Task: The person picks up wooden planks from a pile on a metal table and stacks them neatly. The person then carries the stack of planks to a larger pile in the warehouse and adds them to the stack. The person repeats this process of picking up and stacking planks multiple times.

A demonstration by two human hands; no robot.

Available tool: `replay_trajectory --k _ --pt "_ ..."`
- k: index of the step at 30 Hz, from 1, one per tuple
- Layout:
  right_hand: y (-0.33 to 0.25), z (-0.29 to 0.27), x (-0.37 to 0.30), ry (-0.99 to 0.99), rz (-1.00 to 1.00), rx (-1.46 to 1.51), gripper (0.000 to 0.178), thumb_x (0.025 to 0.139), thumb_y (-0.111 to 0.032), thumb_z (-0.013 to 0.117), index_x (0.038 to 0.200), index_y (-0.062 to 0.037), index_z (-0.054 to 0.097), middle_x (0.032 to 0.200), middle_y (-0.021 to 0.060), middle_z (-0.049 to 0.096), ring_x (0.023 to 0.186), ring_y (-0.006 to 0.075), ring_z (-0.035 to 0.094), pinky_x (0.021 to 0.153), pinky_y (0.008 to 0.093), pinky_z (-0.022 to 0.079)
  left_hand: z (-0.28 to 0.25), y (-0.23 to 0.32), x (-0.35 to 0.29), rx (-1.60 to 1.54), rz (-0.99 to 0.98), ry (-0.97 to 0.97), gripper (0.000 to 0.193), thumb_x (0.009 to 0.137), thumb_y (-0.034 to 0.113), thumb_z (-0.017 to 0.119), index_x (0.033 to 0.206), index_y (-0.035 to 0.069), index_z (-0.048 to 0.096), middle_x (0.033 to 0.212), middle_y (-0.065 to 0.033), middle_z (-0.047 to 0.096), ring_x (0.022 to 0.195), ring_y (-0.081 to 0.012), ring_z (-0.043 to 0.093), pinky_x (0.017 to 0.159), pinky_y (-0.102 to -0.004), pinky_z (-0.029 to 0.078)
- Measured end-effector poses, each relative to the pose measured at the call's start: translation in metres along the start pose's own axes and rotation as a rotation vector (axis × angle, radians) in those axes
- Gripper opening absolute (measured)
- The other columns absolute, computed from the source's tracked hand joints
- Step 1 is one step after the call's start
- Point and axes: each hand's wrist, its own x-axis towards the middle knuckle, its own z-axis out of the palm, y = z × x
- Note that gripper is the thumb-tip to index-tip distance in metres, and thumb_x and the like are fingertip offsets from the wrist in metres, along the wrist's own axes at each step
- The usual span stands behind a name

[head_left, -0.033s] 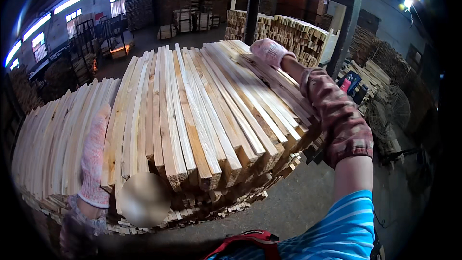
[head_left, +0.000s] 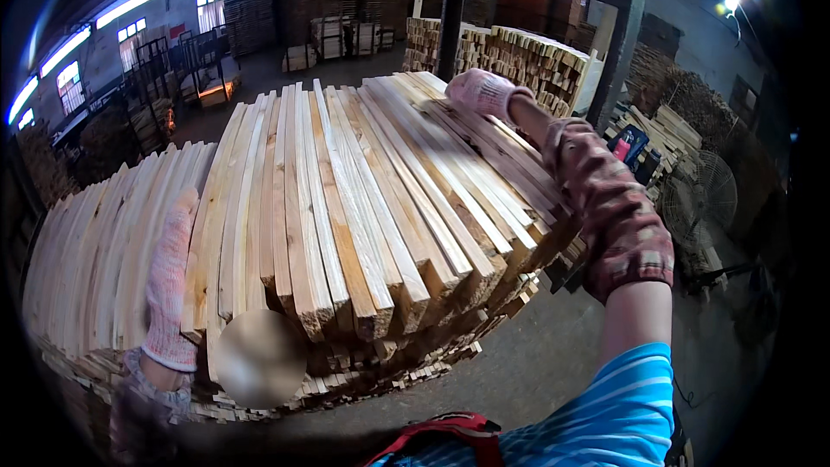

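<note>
A row of pale wooden strips (head_left: 337, 207) lies side by side on top of a stack, their near ends uneven. My left hand (head_left: 170, 281), in a pinkish-white knitted glove, lies stretched along the row's left side, in the gap between it and a second group of strips (head_left: 95, 242). Its fingers look straight and hold nothing visible. My right hand (head_left: 481, 92), in a similar glove, rests on the far right of the row, on the outer strips. Its fingers are mostly hidden, so their grip does not show.
Beyond my right hand stands a dark metal frame (head_left: 629, 43), with stacked wood (head_left: 527, 56) behind it. A round fan (head_left: 705, 188) and loose boards (head_left: 674, 140) are at the right. Grey floor (head_left: 493, 380) shows below the stack. A blurred round patch covers part of the near strip ends.
My right hand has shifted very slightly to the left on the strips. My left hand and the row look nearly the same.
</note>
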Motion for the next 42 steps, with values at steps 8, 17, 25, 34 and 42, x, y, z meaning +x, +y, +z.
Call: replay_trajectory --k 8,17,25,34,42 --pt "-0.110 -0.102 -0.174 0.569 -0.041 0.350 0.035 0.095 -0.025 0.061 0.124 -0.0046 0.063 0.117 0.0160 0.067 0.109 0.0315 0.065 0.094 0.0411 0.051 -0.025 -0.004 0.003 0.438 0.057 -0.160 0.057 0.105 0.038 0.042 0.145 -0.003 0.039 0.149 -0.0163 0.041 0.138 -0.0228 0.040 0.114 -0.0352 0.032" --pt "-0.219 -0.043 -0.225 0.676 -0.125 0.082 0.070 0.080 -0.073 0.057 0.122 -0.0175 0.060 0.128 0.0171 0.055 0.121 0.0376 0.051 0.112 0.0571 0.026 0.004 0.021 -0.085 1.118 0.291 -0.208 0.104 0.067 0.023 0.088 0.148 -0.001 0.028 0.154 -0.0225 0.027 0.145 -0.0334 0.027 0.117 -0.0427 0.024" --pt "-0.227 -0.029 -0.201 0.708 -0.083 0.104 0.066 0.087 -0.069 0.051 0.121 -0.0142 0.064 0.120 0.0159 0.059 0.115 0.0343 0.056 0.111 0.0566 0.030 0.012 0.016 -0.058 1.405 0.311 -0.020 0.088 0.065 0.033 0.088 0.138 0.009 0.047 0.144 -0.0188 0.038 0.134 -0.0353 0.037 0.112 -0.0423 0.034" --pt "-0.293 -0.021 -0.183 1.136 -0.488 0.392 0.054 0.092 -0.053 0.049 0.116 -0.0077 0.067 0.106 0.0177 0.067 0.100 0.0354 0.062 0.098 0.0531 0.043 -0.005 -0.063 -0.051 1.492 0.389 0.293 0.087 0.074 0.063 0.069 0.132 0.003 0.046 0.132 -0.0228 0.046 0.096 -0.0325 0.059 0.086 -0.0433 0.050" --pt "-0.463 0.035 -0.279 0.766 -1.027 1.494 0.034 0.093 -0.030 0.061 0.103 0.0009 0.070 0.090 0.0136 0.071 0.079 0.0290 0.066 0.084 0.0438 0.054 0.029 -0.018 -0.169 1.307 0.474 0.403 0.071 0.062 0.027 0.072 0.124 0.004 0.045 0.115 -0.0173 0.047 0.100 -0.0391 0.054 0.082 -0.0466 0.044"
